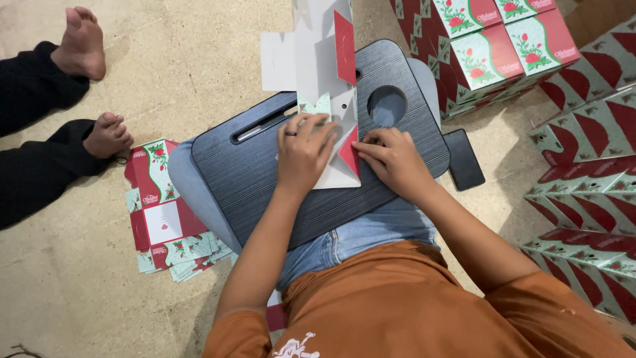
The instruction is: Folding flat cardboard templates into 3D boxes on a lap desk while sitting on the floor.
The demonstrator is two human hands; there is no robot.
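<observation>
A flat cardboard box blank (318, 59), white inside with red and mint-green flaps, lies partly folded on a dark grey lap tray (232, 166) across my knees. My left hand (303, 154), with a ring on one finger, presses flat on the blank's lower part. My right hand (392, 158) pinches a red flap (350, 154) at the blank's right edge. The far end of the blank stands up beyond the tray.
A stack of flat printed blanks (162, 212) lies on the floor at left. Assembled boxes (490, 46) sit at top right, folded ones (589, 172) line the right side. A black phone (464, 159) rests beside the tray. Another person's bare feet (93, 86) are at upper left.
</observation>
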